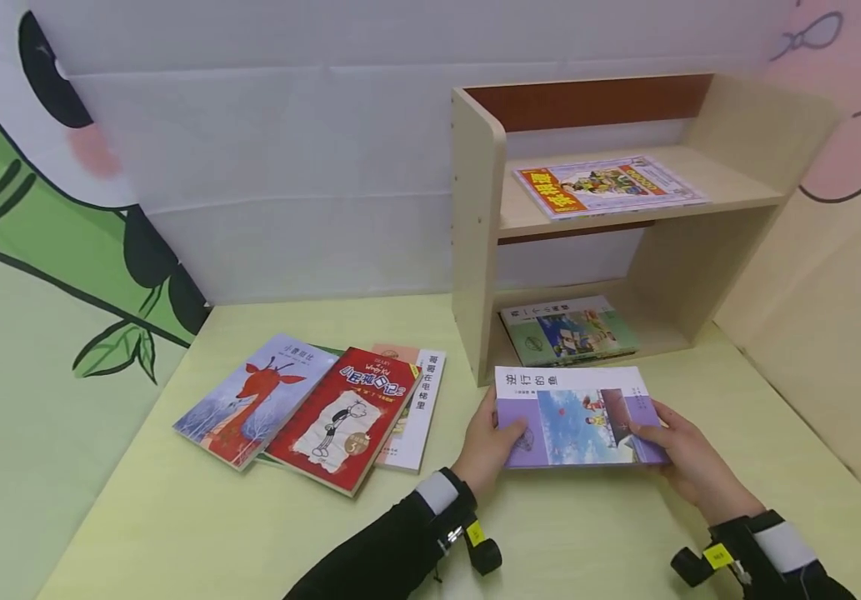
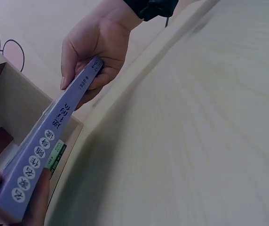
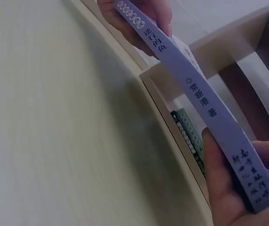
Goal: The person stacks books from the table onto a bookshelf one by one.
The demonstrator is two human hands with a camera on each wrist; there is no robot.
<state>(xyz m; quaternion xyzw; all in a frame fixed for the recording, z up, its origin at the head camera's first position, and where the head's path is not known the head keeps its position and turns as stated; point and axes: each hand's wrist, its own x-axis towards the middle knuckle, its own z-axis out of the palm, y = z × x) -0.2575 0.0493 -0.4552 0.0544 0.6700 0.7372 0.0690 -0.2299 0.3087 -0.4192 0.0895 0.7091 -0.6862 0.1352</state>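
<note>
A purple and white book [image 1: 588, 425] with a blue picture on its cover is held up in front of the shelf's lower level. At its left edge my left hand [image 1: 488, 442] grips it, thumb on the cover. My right hand [image 1: 688, 458] pinches the right edge the same way. Both wrist views show the purple spine [image 2: 54, 127] facing back, raised off the table. Just behind it, a green book [image 1: 568, 332] lies flat on the lower shelf, with another dark-spined one under it in the right wrist view.
The wooden two-level shelf [image 1: 475, 225] stands at the table's back right. A colourful book [image 1: 610, 185] lies on its upper level. On the table [image 1: 175, 517], left of my hands, are a blue deer book [image 1: 257, 400], a red book [image 1: 347, 417] and a white-edged book [image 1: 422, 417], overlapping.
</note>
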